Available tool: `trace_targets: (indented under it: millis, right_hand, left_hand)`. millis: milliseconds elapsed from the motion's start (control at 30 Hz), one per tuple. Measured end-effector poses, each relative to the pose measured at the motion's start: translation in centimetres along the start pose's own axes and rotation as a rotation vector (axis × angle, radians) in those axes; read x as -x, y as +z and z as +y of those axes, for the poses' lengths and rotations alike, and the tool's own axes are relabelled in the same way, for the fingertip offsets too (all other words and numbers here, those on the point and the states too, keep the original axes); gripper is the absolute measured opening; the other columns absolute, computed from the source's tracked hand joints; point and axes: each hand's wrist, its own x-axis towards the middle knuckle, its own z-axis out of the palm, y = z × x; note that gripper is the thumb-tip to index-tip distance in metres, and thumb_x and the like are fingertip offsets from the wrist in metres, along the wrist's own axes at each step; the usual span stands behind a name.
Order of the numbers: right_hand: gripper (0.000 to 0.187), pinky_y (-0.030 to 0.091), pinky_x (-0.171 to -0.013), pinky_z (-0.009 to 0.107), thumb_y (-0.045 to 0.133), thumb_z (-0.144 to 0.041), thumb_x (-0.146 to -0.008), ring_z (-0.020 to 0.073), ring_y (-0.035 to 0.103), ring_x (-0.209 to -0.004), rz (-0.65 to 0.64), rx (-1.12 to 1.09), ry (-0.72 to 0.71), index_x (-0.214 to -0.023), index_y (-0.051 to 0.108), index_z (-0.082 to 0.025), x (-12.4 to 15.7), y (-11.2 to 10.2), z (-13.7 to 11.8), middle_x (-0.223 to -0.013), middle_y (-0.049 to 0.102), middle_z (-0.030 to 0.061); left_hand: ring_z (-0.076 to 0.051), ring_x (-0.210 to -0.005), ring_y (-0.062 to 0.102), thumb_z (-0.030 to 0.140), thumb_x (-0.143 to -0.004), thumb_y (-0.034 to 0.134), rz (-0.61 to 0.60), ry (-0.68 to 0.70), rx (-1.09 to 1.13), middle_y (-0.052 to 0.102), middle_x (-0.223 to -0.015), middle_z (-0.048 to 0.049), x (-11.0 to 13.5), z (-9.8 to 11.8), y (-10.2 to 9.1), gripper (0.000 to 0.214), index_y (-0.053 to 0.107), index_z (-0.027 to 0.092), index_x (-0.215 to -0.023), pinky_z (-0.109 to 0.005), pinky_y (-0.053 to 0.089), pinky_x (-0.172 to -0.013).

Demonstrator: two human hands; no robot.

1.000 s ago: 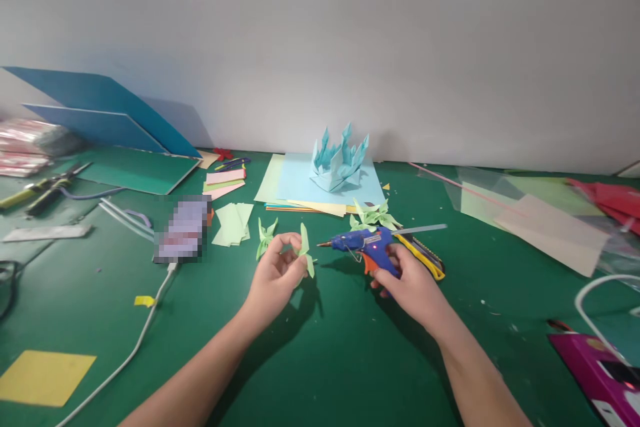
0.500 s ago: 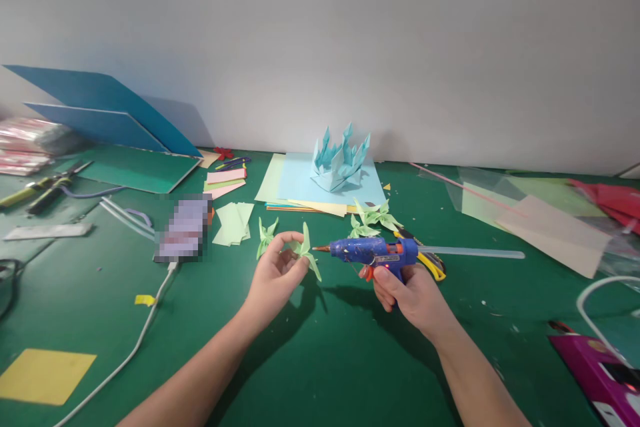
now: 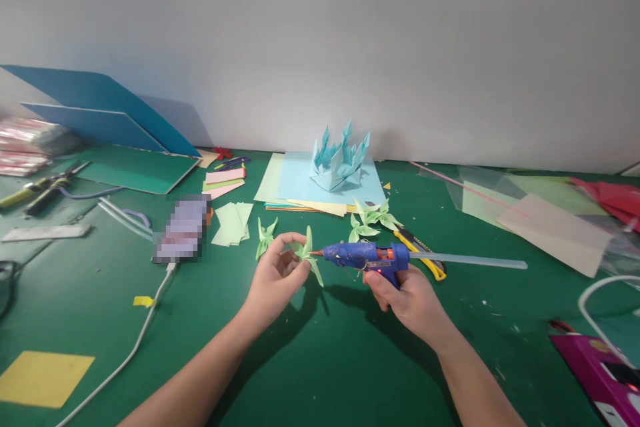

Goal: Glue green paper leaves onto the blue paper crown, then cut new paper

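Note:
My left hand pinches a small light-green folded paper flower above the green table mat. A blue hot glue gun sits in my right hand, held level, and its nozzle tip touches the flower. A clear glue stick pokes out of the gun's back to the right. More green paper flowers lie nearby: one left of my fingers and a cluster behind the gun.
A light-blue origami crown stands on stacked coloured sheets at the back. A yellow utility knife lies behind the gun. A phone with a white cable, green paper strips, pliers and blue boards lie left; a magenta box right.
My right hand lifted the glue gun off the mat, levelled it and moved it left until its nozzle met the flower. My left hand stayed nearly in place.

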Motion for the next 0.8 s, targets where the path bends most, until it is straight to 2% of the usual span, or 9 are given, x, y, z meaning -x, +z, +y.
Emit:
trace_targets:
  millis: [433, 800]
  right_hand:
    - [0.055, 0.038, -0.043, 0.025, 0.042, -0.067, -0.078, 0.0124, 0.046, -0.038, 0.031, 0.081, -0.075, -0.047, 0.043, -0.022, -0.17, -0.11, 0.21, -0.038, 0.045, -0.0009]
    - [0.054, 0.038, -0.042, 0.026, 0.044, -0.069, -0.076, 0.0128, 0.046, -0.038, 0.075, 0.045, -0.058, -0.049, 0.044, -0.022, -0.20, -0.04, 0.21, -0.039, 0.045, -0.0014]
  left_hand:
    - [-0.007, -0.047, 0.034, 0.024, -0.066, 0.069, -0.006, -0.016, 0.016, 0.040, -0.054, 0.0083, 0.13, 0.29, 0.11, 0.032, 0.054, 0.021, -0.095, -0.021, 0.024, -0.047]
    - [-0.006, -0.048, 0.033, 0.021, -0.063, 0.070, 0.004, -0.002, 0.039, 0.044, -0.058, 0.0071, 0.18, 0.41, 0.12, 0.028, 0.056, 0.021, -0.088, -0.020, 0.025, -0.046]
